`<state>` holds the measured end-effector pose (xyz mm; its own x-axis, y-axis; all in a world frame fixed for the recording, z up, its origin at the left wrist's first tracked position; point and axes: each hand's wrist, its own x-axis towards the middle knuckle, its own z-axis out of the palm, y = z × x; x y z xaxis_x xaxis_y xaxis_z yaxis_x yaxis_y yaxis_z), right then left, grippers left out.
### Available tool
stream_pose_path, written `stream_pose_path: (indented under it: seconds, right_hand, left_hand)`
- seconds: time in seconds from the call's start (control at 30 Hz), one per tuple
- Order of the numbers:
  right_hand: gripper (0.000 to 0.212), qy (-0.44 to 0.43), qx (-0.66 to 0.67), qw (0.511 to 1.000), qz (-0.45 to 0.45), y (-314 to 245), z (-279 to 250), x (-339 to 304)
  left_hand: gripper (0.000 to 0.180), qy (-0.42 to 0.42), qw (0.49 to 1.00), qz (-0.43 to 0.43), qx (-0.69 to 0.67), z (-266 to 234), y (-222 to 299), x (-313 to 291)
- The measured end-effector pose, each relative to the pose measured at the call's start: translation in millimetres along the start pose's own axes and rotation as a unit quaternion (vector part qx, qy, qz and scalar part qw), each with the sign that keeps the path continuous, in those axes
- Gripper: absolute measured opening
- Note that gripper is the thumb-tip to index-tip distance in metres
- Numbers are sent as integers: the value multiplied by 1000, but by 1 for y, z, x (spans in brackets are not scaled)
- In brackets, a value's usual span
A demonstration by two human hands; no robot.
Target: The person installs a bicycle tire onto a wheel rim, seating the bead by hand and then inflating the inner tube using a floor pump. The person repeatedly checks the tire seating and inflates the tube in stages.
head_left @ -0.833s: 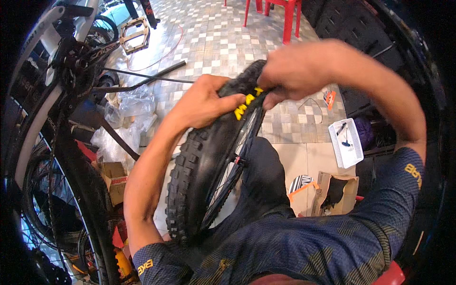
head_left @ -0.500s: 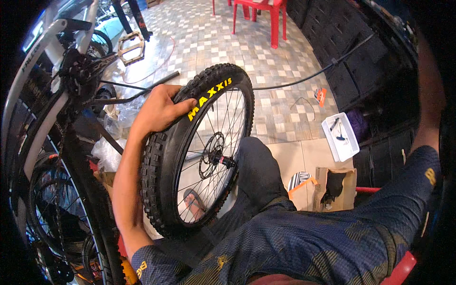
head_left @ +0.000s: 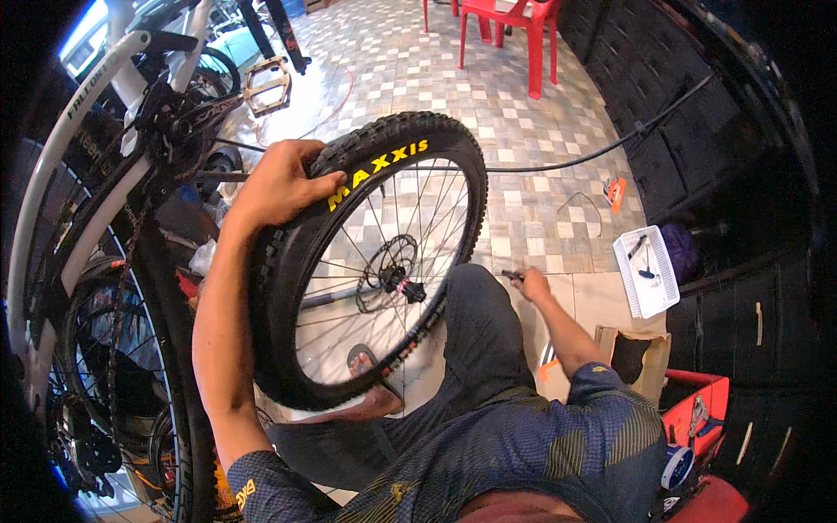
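My left hand (head_left: 286, 185) is closed over the upper left of a knobbly black bicycle tire (head_left: 466, 152) with yellow lettering, its thumb on the sidewall. The tire is mounted on a spoked wheel that stands tilted beside my bent knee (head_left: 488, 305). A disc rotor (head_left: 375, 277) and a hub (head_left: 410, 290) with a red band show at the wheel's middle. Just right of the knee, my right hand (head_left: 534, 286) is closed on a small dark object (head_left: 513, 275), too small to name. It is apart from the wheel.
A grey bicycle frame (head_left: 39, 166) with a pedal (head_left: 267, 85) stands close on the left. To the right are a white basket (head_left: 649, 305) holding tools, a cardboard box (head_left: 658, 366), a red toolbox (head_left: 713, 392) and black drawers (head_left: 697, 174). A red chair (head_left: 534, 52) stands far back.
My right arm has come in from the far right, and the hand is now beside the knee with the small dark object. The wheel tilts more, still under my left hand.
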<state>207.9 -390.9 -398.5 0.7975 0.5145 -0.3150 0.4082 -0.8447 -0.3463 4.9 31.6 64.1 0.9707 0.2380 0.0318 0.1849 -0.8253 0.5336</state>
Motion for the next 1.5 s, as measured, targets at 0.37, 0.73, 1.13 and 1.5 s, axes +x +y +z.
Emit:
stream_pose_path:
  seconds: [0.37,0.73,1.13,1.5]
  right_hand:
    - [100,304,99,803,-502,-237,-315,1]
    - [56,-17,147,836,-528,-338,-322,14]
    - [67,34,118,877,-464,-346,-306,24]
    - [68,-97,127,875,-457,-355,-308,7]
  left_hand:
    - [42,55,995,-11,77,-29,-8,-39]
    - [94,89,923,5,375,11,34,-1]
    - [75,51,954,-77,284,10,23,19]
    - [55,-57,994,-88,-20,13,-8,3]
